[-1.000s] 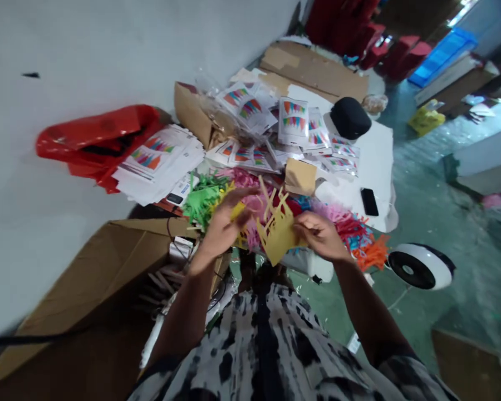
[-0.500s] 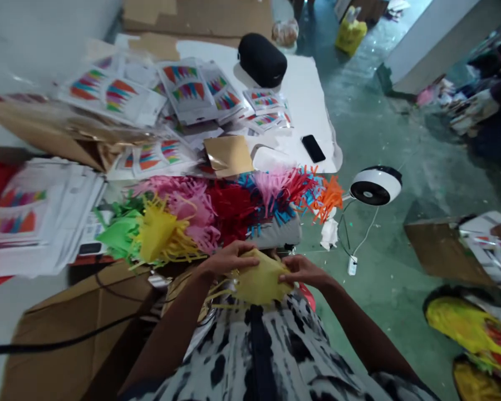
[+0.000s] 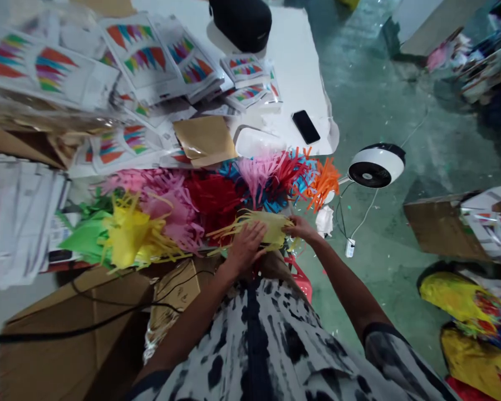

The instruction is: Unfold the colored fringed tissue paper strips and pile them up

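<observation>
A pale yellow sheet of fringed tissue paper [image 3: 274, 227] lies across my lap, its cut strips trailing to the left. My left hand [image 3: 247, 240] rests flat on it with the fingers stretched out. At the sheet's right edge, my right hand [image 3: 299, 227] pinches the paper between thumb and fingers. Just beyond are bunches of fringed tissue: red [image 3: 215, 192], pink [image 3: 171, 206], bright yellow [image 3: 127, 231], green [image 3: 86, 236] and orange [image 3: 324, 184].
Behind the bunches, a white table [image 3: 294, 50] carries several printed packets [image 3: 140, 55], a brown card piece [image 3: 204, 139], a phone [image 3: 305, 127] and a black case [image 3: 242, 25]. A fan [image 3: 376, 166] stands right. Cardboard boxes [image 3: 442, 228] and a black cable [image 3: 45, 337] flank me.
The yellow tissue sheet has moved forward, away from my body, and now lies lower and flatter. My left hand has gone from gripping its edge to lying flat on it.
</observation>
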`<action>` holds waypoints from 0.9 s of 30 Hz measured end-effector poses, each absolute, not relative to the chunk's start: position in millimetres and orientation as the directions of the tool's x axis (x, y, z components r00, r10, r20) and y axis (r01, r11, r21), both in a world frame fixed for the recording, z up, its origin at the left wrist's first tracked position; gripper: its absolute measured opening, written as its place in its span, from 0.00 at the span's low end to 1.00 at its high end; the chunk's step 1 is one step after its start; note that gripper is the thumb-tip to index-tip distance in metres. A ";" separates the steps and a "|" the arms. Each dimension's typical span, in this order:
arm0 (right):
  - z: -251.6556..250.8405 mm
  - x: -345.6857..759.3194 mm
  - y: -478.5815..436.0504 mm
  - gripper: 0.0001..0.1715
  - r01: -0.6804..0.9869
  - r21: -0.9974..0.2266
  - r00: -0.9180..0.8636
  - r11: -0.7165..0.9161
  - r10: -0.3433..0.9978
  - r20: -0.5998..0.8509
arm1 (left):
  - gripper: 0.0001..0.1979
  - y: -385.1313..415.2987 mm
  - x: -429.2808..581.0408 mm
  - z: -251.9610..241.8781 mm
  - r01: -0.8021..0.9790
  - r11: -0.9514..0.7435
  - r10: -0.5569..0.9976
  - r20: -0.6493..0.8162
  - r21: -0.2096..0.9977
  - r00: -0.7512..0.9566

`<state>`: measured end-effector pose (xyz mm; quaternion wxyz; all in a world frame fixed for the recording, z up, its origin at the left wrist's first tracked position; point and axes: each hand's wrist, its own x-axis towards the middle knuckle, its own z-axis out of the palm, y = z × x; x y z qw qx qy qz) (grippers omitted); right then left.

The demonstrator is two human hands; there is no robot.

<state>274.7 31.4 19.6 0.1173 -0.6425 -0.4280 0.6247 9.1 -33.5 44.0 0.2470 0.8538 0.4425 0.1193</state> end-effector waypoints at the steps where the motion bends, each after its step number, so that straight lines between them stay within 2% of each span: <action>1: 17.5 277.1 31.2 0.19 0.425 -0.668 -0.138 -0.611 0.685 -0.715 | 0.36 -36.7 14.6 35.7 0.696 -0.490 0.802 -0.040 0.524 0.595; 3: 20.4 281.6 28.6 0.19 0.474 -0.646 -0.130 -0.598 0.679 -0.723 | 0.34 -39.3 22.3 22.2 0.706 -0.484 0.797 -0.073 0.517 0.599; 5: 32.2 283.9 21.9 0.21 0.576 -0.639 -0.095 -0.510 0.735 -0.672 | 0.32 -39.5 26.0 14.3 0.702 -0.494 0.791 -0.070 0.513 0.607; 6: 40.6 283.3 16.5 0.24 0.654 -0.630 -0.067 -0.419 0.798 -0.599 | 0.30 -40.0 26.7 12.5 0.697 -0.501 0.789 -0.060 0.512 0.611; 8: 58.8 277.4 0.6 0.28 0.813 -0.558 -0.062 -0.164 0.930 -0.363 | 0.26 -43.1 27.4 12.2 0.699 -0.502 0.797 -0.041 0.510 0.602; 10: 72.6 265.2 -20.5 0.32 0.884 -0.456 -0.197 0.101 0.966 -0.169 | 0.23 -48.4 28.6 14.7 0.717 -0.477 0.821 -0.034 0.509 0.570; 13: 73.7 242.2 -51.3 0.34 0.837 -0.409 -0.458 0.363 0.874 -0.163 | 0.19 -54.3 32.2 20.7 0.743 -0.428 0.859 -0.026 0.514 0.512; 15: 62.8 231.9 -63.4 0.30 0.843 -0.388 -0.476 0.373 0.853 -0.214 | 0.16 -53.2 33.7 25.0 0.747 -0.410 0.867 -0.029 0.524 0.497; 17: 49.6 229.9 -66.0 0.22 0.874 -0.366 -0.422 0.319 0.873 -0.246 | 0.14 -48.2 32.5 28.6 0.730 -0.415 0.851 -0.052 0.543 0.522; 20: 37.2 239.6 -55.9 0.18 0.880 -0.399 -0.373 0.257 0.894 -0.246 | 0.12 -38.9 24.4 31.0 0.698 -0.394 0.828 -0.098 0.597 0.551; 24: 36.2 254.1 -32.9 0.16 0.845 -0.529 -0.279 0.075 0.906 -0.318 | 0.13 -30.9 11.8 30.1 0.701 -0.147 0.921 -0.162 0.698 0.355; 27: 37.8 255.2 -18.4 0.17 0.822 -0.563 -0.181 -0.084 0.899 -0.398 | 0.13 -27.3 9.3 30.9 0.702 0.094 0.948 -0.279 0.706 0.153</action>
